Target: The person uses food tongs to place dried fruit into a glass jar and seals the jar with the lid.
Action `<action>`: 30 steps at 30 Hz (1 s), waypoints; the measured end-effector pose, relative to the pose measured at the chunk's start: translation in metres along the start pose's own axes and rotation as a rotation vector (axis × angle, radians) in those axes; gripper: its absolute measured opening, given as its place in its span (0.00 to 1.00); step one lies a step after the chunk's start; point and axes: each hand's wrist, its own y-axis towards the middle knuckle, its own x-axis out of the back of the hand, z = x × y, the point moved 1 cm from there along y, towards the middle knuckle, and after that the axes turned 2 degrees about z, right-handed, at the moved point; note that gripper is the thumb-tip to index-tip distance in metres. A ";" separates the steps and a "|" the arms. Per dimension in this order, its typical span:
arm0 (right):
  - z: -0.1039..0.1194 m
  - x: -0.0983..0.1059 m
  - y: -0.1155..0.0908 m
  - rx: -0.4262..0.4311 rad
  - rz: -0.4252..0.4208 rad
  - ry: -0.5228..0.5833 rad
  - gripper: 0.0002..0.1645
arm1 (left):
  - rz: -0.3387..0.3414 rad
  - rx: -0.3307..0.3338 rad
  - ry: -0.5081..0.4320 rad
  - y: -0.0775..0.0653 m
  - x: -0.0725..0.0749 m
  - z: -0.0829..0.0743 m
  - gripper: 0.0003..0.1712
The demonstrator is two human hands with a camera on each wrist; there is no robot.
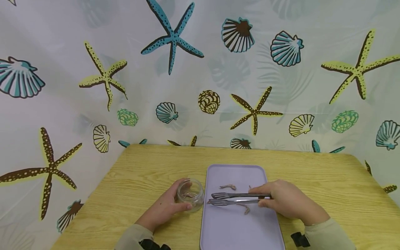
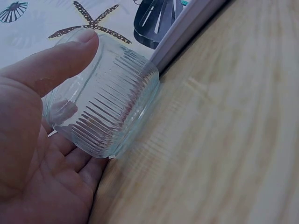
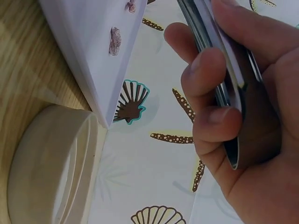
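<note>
My left hand holds a clear glass jar with ribbed sides, thumb on the near side and fingers around the far side. A few small brownish pieces lie inside the jar, which stands beside the left edge of a lilac tray. In my right hand is a pair of metal tongs, its slotted ends pointing left over the tray, slightly apart. Small brownish dried pieces, perhaps dried shrimp, lie on the tray: one behind the tongs, another in front. Whether the tips touch a piece I cannot tell.
The tray lies on a wood-grain table. Behind the table hangs a pale cloth printed with starfish and shells. A cream-coloured, round-rimmed object stands at the lower left in the right wrist view.
</note>
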 end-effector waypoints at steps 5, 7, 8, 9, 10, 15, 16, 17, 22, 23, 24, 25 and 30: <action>-0.001 -0.001 0.000 0.002 -0.005 -0.002 0.23 | -0.005 0.005 0.003 0.000 0.000 0.000 0.51; -0.001 -0.002 0.000 -0.002 -0.007 -0.011 0.22 | -0.004 0.001 0.000 0.001 0.000 0.001 0.51; -0.001 -0.002 0.001 -0.004 -0.008 -0.016 0.22 | -0.004 0.000 -0.003 0.001 0.000 0.001 0.51; -0.001 -0.002 0.001 -0.006 -0.011 -0.022 0.22 | -0.003 -0.001 -0.005 0.001 0.000 0.001 0.51; -0.001 -0.002 0.001 -0.009 -0.013 -0.028 0.22 | -0.001 -0.002 -0.008 0.001 0.000 0.001 0.51; -0.001 -0.003 0.001 -0.029 -0.020 -0.062 0.22 | 0.007 -0.013 -0.025 0.000 0.000 0.000 0.50; 0.000 -0.003 0.001 -0.034 -0.020 -0.063 0.22 | 0.009 -0.016 -0.025 0.000 0.000 0.000 0.50; 0.000 -0.002 0.001 -0.039 -0.022 -0.067 0.22 | 0.010 -0.017 -0.025 0.000 0.000 0.000 0.50; 0.002 0.002 -0.001 -0.072 -0.020 -0.046 0.21 | 0.006 -0.010 -0.009 0.000 0.000 0.000 0.50; 0.003 0.003 -0.002 -0.077 -0.019 -0.046 0.21 | 0.005 -0.011 -0.006 0.000 0.000 0.000 0.50; 0.003 0.004 -0.002 -0.083 -0.017 -0.041 0.21 | 0.005 -0.012 -0.004 0.000 0.000 0.000 0.50; 0.003 0.005 -0.002 -0.085 -0.016 -0.040 0.22 | 0.004 -0.013 -0.004 0.000 0.000 0.000 0.50; 0.002 0.008 -0.003 -0.083 -0.023 -0.031 0.23 | 0.010 -0.019 -0.008 0.000 0.000 -0.001 0.50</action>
